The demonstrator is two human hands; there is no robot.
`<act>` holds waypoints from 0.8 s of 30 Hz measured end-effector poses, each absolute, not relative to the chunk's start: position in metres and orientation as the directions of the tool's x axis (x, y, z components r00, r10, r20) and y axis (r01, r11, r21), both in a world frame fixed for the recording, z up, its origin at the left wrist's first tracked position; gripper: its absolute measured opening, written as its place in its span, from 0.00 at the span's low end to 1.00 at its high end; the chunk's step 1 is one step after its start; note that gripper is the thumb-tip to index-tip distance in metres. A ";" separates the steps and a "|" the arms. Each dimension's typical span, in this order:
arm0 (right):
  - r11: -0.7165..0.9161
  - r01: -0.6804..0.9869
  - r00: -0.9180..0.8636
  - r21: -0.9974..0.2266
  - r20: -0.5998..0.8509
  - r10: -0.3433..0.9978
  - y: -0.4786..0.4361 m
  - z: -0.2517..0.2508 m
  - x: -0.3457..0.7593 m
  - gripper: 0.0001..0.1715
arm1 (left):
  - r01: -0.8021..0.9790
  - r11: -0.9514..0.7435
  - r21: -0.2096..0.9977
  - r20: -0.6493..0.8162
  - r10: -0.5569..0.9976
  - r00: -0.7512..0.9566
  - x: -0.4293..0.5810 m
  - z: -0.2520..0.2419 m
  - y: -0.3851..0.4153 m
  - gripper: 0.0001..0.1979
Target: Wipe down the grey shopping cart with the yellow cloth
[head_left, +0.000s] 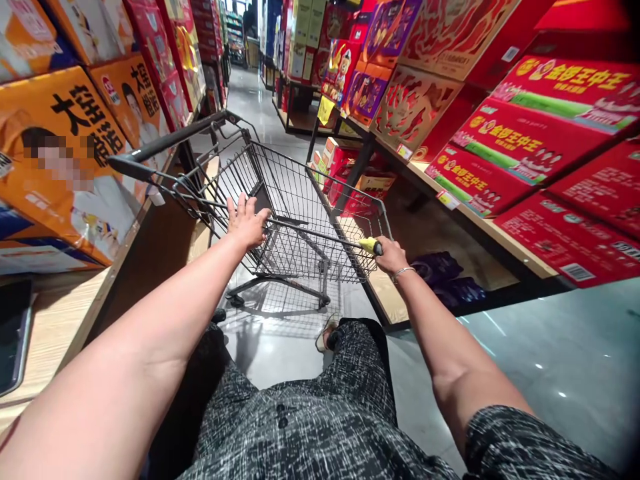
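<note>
A black wire shopping cart (300,247) stands sideways in front of me, its push handle at upper left. My left hand (248,223) rests over the cart's near side rim with its fingers spread. At the front right corner, my right hand (391,255) closes around the cart's rim. A yellow and black piece (370,245) shows at its fingers, in line with the rim; whether it is part of the cart I cannot tell. No goods show inside the basket.
Orange cartons (55,167) are stacked on the left wooden shelf, where a dark phone (13,333) also lies. Red boxes (505,140) fill the right shelf, its edge close to the cart. Dark purple packages (450,277) lie underneath. A grey-floored aisle (250,100) runs ahead.
</note>
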State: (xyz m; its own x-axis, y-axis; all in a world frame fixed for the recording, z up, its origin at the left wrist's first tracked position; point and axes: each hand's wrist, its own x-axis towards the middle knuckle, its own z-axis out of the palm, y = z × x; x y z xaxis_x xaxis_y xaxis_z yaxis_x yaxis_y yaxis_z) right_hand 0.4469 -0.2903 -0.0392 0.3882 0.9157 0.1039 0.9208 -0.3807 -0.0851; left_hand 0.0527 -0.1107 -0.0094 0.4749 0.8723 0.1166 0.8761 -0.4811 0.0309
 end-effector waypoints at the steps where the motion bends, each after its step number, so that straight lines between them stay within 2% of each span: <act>1: -0.379 0.922 0.386 -0.079 0.117 0.915 -0.293 -0.040 0.442 0.28 | 0.880 -0.473 0.045 0.115 0.877 0.466 0.052 -0.010 -0.108 0.36; 9: -0.338 0.940 0.341 -0.050 0.149 0.928 -0.311 -0.039 0.389 0.34 | 0.927 -0.358 0.110 0.113 0.931 0.347 0.055 -0.009 -0.087 0.44; 11: -0.298 0.954 0.300 -0.042 0.209 0.931 -0.315 -0.044 0.371 0.37 | 0.892 -0.439 0.108 0.073 0.898 0.433 0.070 -0.010 -0.092 0.45; 13: -0.261 0.965 0.255 -0.023 0.312 0.915 -0.319 -0.056 0.353 0.38 | 0.799 -0.592 0.104 0.024 0.805 0.593 0.090 -0.012 -0.103 0.42; 15: -0.237 0.971 0.213 0.011 0.400 0.891 -0.321 -0.072 0.337 0.37 | 0.706 -0.698 0.120 0.021 0.712 0.701 0.109 -0.016 -0.119 0.39; 17: -0.209 0.976 0.168 0.053 0.422 0.891 -0.322 -0.092 0.325 0.33 | 0.661 -0.737 0.142 0.040 0.672 0.740 0.121 -0.021 -0.130 0.38; 19: -0.143 0.985 0.097 0.101 0.368 0.925 -0.323 -0.115 0.315 0.28 | 0.660 -0.734 0.158 0.049 0.674 0.738 0.125 -0.025 -0.134 0.38; 24: 0.089 0.973 -0.114 0.214 0.108 0.988 -0.328 -0.172 0.296 0.21 | 0.703 -0.693 0.158 -0.004 0.712 0.702 0.117 -0.026 -0.123 0.38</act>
